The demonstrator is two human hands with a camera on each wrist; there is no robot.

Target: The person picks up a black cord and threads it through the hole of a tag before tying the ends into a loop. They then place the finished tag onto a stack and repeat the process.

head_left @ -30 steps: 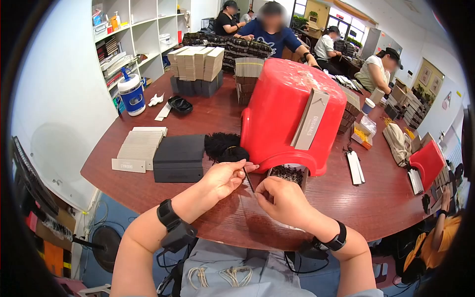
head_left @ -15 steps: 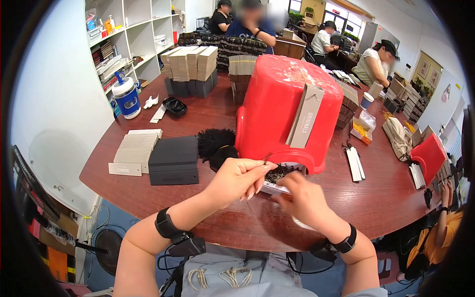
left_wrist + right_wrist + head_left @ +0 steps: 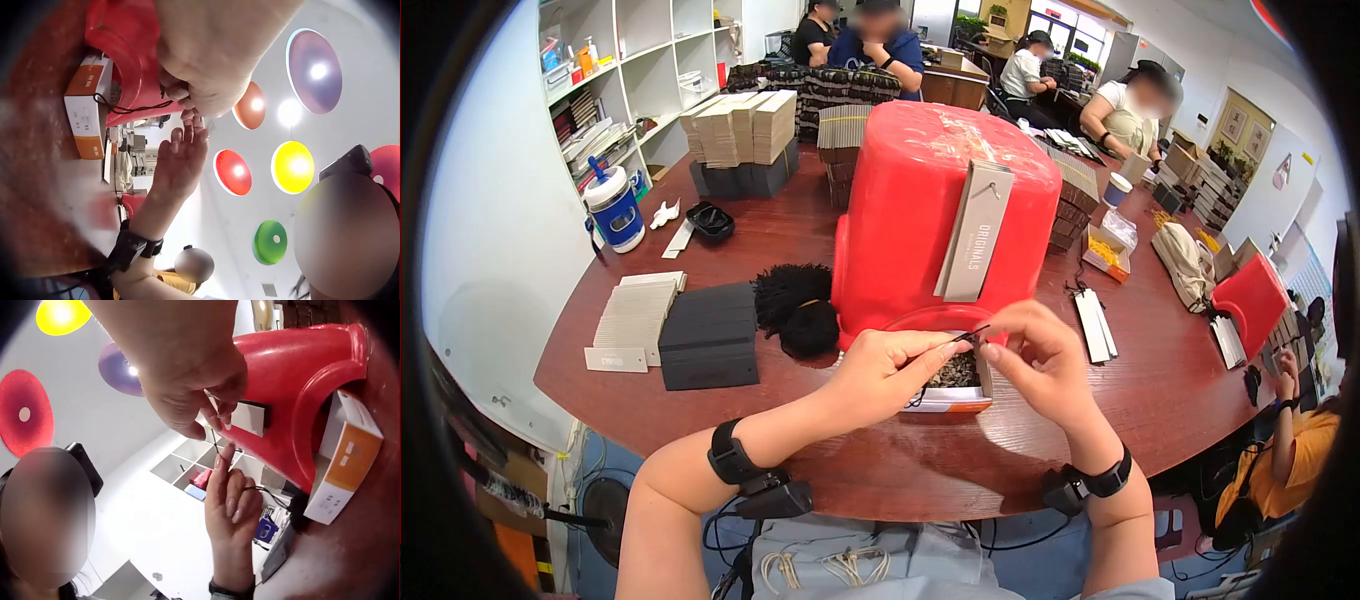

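Note:
In the head view my left hand (image 3: 890, 368) pinches a thin black cord (image 3: 970, 335) between thumb and forefinger. Its loose loop hangs below the hand, and the left wrist view shows this doubled cord (image 3: 134, 109) trailing off. My right hand (image 3: 1045, 365) faces it, thumb and fingertips bent at the cord's short upper end (image 3: 216, 442). Just beneath both hands sits an open white and orange box (image 3: 955, 400) of small dark pieces, partly under an upturned red plastic stool (image 3: 950, 190). A grey ORIGINALS tag (image 3: 975, 235) hangs on the stool's side.
Left of the stool lie a black cord bundle (image 3: 800, 315), dark grey cards (image 3: 710, 335) and a row of pale tags (image 3: 638, 315). Behind stand stacked tags (image 3: 740, 130) and a blue-white jug (image 3: 613, 210). White tags (image 3: 1094, 325) lie right. Several people work beyond.
Both hands have risen from the table's front to over the box, the right hand lifting after a quick blurred move. The box now shows further out from the stool. The head view has shifted rightward.

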